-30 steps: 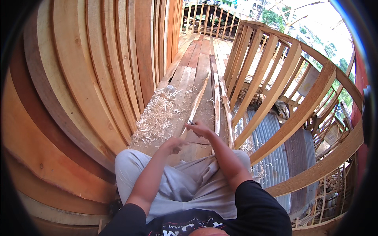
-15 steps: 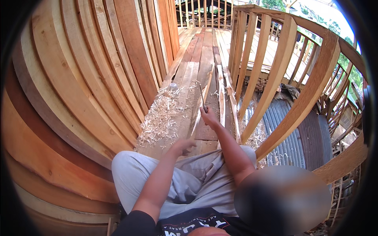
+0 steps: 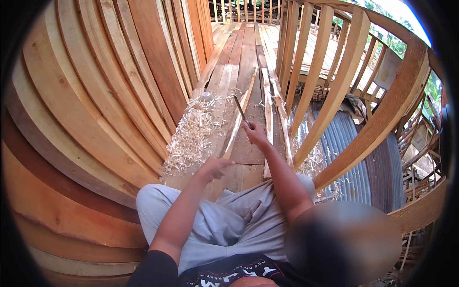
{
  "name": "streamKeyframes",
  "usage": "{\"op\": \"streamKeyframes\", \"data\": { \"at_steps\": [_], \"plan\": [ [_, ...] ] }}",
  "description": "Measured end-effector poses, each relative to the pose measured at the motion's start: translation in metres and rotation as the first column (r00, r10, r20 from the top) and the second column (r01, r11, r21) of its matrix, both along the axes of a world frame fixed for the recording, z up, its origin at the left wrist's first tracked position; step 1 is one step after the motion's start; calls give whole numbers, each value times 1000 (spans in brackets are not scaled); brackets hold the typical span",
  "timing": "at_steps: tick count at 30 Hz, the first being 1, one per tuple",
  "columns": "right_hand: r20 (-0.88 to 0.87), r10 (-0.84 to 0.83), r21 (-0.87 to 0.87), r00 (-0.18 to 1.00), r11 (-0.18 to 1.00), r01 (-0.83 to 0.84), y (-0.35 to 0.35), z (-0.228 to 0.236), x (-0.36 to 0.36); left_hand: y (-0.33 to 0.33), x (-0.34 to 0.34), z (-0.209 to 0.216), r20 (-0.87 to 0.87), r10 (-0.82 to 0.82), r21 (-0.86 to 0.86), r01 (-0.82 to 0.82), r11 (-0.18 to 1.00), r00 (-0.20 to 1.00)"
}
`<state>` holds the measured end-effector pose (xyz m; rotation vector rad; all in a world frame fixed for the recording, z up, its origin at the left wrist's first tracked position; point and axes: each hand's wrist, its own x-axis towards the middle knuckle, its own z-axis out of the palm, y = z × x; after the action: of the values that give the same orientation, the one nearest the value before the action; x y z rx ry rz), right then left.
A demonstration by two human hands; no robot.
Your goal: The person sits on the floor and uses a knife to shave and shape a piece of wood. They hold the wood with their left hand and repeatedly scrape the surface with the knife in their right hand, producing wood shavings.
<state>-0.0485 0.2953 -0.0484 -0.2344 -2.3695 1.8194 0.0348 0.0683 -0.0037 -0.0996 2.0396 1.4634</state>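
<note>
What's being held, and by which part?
The right hand grips a thin, dark tool by its near end. Whether the left hand holds anything cannot be told.

Dark tool (image 3: 240,109): near end hidden in right hand (image 3: 256,134). Left hand (image 3: 215,169): fingers blurred; contact with near end of pale wooden strip (image 3: 232,138) unclear. Right shoulder lost behind blurred oval (image 3: 342,244). Upright boards (image 3: 91,86) along left edge of plank floor (image 3: 248,154) cut off at top; black shirt (image 3: 224,268) cut off below.

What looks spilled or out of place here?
Pale curled wood shavings litter the brown plank floor, heaped toward the left. Stray ones on the grey corrugated metal sheeting at right look odder, lying apart from that heap.
</note>
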Motion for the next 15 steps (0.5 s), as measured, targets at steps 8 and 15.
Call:
{"op": "streamKeyframes", "data": {
  "at_steps": [8,15],
  "plan": [
    [210,325,22,922,941,-337,-11,-6,-8,-46,-49,-55,111,251,106,-263,959,962],
    [307,162,427,938,858,-287,-15,-17,-26,-21,-32,-53,23,219,-44,-218,975,975]
  ]
}}
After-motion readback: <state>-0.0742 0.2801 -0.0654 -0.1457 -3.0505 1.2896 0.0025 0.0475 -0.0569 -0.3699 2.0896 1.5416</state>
